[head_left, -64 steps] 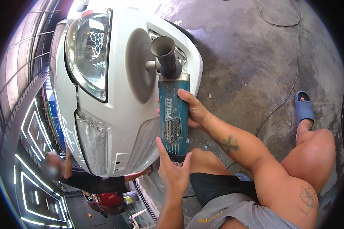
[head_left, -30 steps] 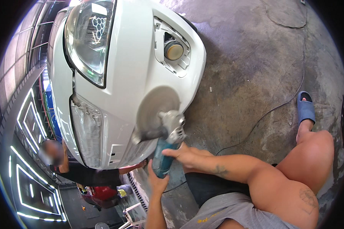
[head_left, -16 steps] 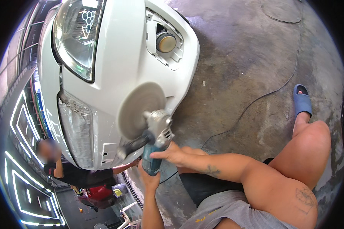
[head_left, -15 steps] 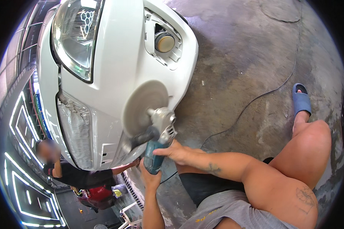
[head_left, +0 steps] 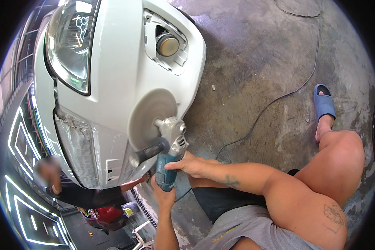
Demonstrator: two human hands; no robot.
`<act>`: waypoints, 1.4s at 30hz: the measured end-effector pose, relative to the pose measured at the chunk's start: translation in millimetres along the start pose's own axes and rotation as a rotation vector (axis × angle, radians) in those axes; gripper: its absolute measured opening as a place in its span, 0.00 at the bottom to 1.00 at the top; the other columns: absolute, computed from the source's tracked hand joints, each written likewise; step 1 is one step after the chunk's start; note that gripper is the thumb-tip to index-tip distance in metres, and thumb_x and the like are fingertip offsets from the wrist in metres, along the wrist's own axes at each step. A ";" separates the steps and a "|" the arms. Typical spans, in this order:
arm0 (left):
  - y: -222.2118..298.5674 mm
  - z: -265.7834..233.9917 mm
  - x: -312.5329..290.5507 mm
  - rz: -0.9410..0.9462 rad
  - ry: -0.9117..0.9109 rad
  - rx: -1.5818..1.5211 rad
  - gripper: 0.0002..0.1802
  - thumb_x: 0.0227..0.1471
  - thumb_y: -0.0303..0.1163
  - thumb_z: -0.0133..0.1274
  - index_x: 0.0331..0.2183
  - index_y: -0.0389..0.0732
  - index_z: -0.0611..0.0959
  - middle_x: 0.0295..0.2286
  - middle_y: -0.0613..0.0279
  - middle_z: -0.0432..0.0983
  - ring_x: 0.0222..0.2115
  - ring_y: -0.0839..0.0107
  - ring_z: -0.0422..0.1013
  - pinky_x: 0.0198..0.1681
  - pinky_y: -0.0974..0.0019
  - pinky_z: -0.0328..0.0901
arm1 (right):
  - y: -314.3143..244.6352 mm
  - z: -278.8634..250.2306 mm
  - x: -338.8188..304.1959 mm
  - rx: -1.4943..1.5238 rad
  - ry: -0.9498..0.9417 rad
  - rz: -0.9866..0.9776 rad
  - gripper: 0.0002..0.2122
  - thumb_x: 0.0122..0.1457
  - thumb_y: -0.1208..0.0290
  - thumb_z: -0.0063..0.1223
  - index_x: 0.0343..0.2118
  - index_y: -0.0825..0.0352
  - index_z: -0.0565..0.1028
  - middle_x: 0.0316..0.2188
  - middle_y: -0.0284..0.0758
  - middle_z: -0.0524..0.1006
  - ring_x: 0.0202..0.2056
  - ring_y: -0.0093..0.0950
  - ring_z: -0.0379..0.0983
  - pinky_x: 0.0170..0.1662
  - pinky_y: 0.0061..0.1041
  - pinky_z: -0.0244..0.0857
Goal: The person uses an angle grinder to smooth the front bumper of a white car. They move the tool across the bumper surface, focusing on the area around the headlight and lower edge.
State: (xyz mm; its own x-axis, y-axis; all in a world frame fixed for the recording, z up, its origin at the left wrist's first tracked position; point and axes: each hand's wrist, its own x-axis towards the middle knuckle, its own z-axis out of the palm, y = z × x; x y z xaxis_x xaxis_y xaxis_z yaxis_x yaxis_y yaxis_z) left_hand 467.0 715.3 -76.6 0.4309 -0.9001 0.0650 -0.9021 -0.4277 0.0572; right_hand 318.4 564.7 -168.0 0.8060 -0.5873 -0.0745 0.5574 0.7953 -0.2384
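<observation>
Both my hands hold a blue-bodied polisher point(head_left: 166, 173) with a silver metal head. My right hand point(head_left: 189, 165) wraps the body close behind the head, thumb across it. My left hand point(head_left: 163, 196) grips the body's rear end. A round, pale pad point(head_left: 151, 121), smeared by spinning, stands on edge at the white car bumper point(head_left: 121, 79); whether its whole face touches the paint is hidden. No hand is on the black side handle point(head_left: 148, 153), which sticks out to the left. Above the pad, a round fog lamp point(head_left: 168, 46) sits in an uncovered recess.
A black cord point(head_left: 275, 100) snakes over the stained concrete floor point(head_left: 241, 62). The headlight point(head_left: 71, 46) and a lower section covered in clear film point(head_left: 76, 146) lie left. Beyond the car, another person point(head_left: 83, 193) stands by a red car part point(head_left: 108, 216). My sandalled foot point(head_left: 324, 104) is at right.
The whole view has shifted, so the car appears farther left. Against the bumper, the pad has moved slightly right and down. Both hands keep their grip on the polisher.
</observation>
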 end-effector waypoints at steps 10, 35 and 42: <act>90.3 12.3 -1.5 -0.109 -0.310 -0.152 0.55 0.48 0.36 0.72 0.71 0.41 0.60 0.53 0.37 0.80 0.52 0.40 0.80 0.57 0.47 0.71 | -24.0 -45.9 -8.8 -0.043 0.379 -0.354 0.35 0.57 0.63 0.77 0.62 0.65 0.67 0.50 0.37 0.78 0.53 0.29 0.78 0.59 0.36 0.74; 150.7 24.6 -3.1 0.090 -0.291 -0.297 0.53 0.64 0.45 0.63 0.74 0.35 0.51 0.52 0.23 0.77 0.52 0.29 0.78 0.55 0.43 0.71 | -92.2 -56.9 -19.5 -0.094 0.425 -0.526 0.41 0.57 0.62 0.77 0.66 0.68 0.60 0.52 0.41 0.76 0.52 0.31 0.77 0.56 0.36 0.76; 189.2 21.0 8.4 0.016 -0.220 -0.395 0.54 0.61 0.41 0.66 0.74 0.33 0.53 0.58 0.29 0.73 0.57 0.39 0.75 0.61 0.48 0.68 | -128.9 -54.1 -7.5 -0.058 0.327 -0.514 0.38 0.57 0.61 0.76 0.64 0.65 0.62 0.48 0.39 0.76 0.44 0.28 0.79 0.49 0.34 0.79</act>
State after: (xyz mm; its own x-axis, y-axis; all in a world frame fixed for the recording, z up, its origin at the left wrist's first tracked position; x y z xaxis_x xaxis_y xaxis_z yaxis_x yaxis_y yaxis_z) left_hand 299.4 625.1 -86.1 0.3634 -0.9207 -0.1424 -0.8116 -0.3879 0.4369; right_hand 229.7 458.4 -189.1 0.3286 -0.9168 -0.2271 0.8394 0.3937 -0.3747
